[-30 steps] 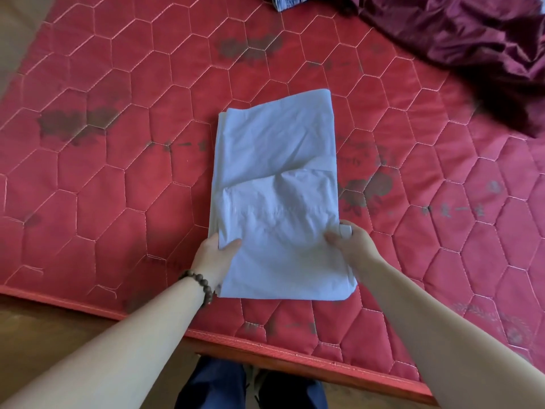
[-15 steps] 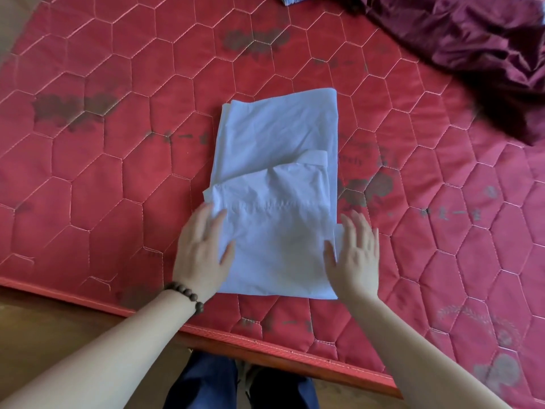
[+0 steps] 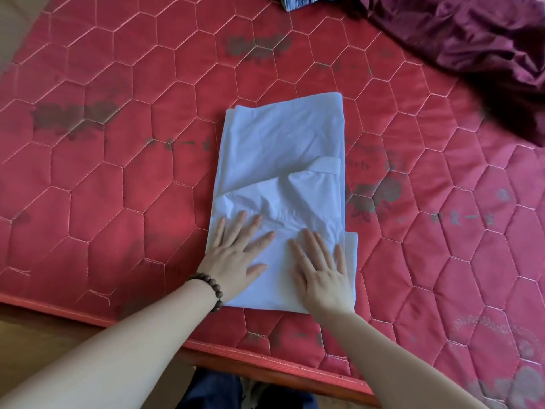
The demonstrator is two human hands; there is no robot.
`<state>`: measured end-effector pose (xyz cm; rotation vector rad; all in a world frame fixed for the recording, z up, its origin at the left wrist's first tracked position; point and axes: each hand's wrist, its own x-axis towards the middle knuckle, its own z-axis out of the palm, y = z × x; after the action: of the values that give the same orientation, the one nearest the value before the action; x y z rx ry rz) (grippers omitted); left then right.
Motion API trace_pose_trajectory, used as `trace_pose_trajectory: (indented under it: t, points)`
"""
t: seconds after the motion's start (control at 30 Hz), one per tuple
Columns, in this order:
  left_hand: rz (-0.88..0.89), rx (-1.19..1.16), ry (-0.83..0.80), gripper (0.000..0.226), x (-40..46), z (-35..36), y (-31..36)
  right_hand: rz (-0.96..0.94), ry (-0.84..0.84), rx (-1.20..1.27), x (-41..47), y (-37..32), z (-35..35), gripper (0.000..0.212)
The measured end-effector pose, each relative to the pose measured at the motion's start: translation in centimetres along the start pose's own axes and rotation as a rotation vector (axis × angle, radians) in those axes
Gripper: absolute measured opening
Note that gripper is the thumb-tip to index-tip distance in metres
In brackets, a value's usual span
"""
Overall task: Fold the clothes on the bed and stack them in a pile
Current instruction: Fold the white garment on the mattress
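A white garment (image 3: 280,143) lies folded into a long rectangle on the red quilted mattress (image 3: 118,172), its near half doubled over with a creased flap. My left hand (image 3: 236,255), with a bead bracelet on the wrist, lies flat with fingers spread on the near left part of the cloth. My right hand (image 3: 321,267) lies flat on the near right part. Neither hand grips the fabric.
A dark maroon cloth (image 3: 472,39) is bunched at the far right of the mattress. A bit of blue-grey fabric (image 3: 298,1) shows at the top edge. The mattress's near edge (image 3: 265,361) runs just in front of my legs.
My hands let go of the garment's side edges and moved inward onto its top, now pressing flat with fingers spread. The near flap lies flatter.
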<state>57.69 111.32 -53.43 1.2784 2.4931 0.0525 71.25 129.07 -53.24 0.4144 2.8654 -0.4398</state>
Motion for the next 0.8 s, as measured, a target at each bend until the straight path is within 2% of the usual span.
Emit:
trace_pose_trajectory:
  t: [0.13,0.3,0.37,0.5,0.57,0.63,0.67,0.73,0.8]
  points:
    - [-0.116,-0.097,0.11,0.066,0.5,-0.8,-0.2,0.179,0.238,0.122,2.8,1.2,-2.4,0.042]
    - [-0.151,-0.223,0.105,0.066,1.8,-0.4,-1.7,0.45,0.252,0.399,7.8,1.6,-4.0,0.051]
    - [-0.156,-0.215,0.082,0.066,2.0,-0.3,-2.0,0.502,0.243,0.575,8.9,2.0,-4.5,0.043]
    - [-0.157,-0.112,0.117,0.057,1.6,-0.9,-2.0,0.489,0.266,0.456,8.3,2.4,-4.6,0.036]
    - [-0.137,-0.056,0.201,0.054,1.8,-1.3,-2.1,0.435,0.331,0.223,7.9,2.4,-4.6,0.042]
    - [-0.044,-0.013,0.245,0.054,2.6,-1.6,-2.2,0.21,0.388,0.021,8.2,2.2,-4.6,0.05]
    - [0.005,0.004,0.223,0.056,3.3,-1.7,-2.2,0.067,0.352,-0.039,8.6,1.9,-4.5,0.053]
    - [0.048,0.03,0.12,0.06,4.3,-1.6,-2.4,-0.127,0.153,-0.102,9.5,1.4,-3.7,0.057]
    - [0.046,0.037,0.035,0.064,4.8,-1.1,-2.8,-0.167,-0.028,-0.13,10.2,1.4,-2.6,0.058]
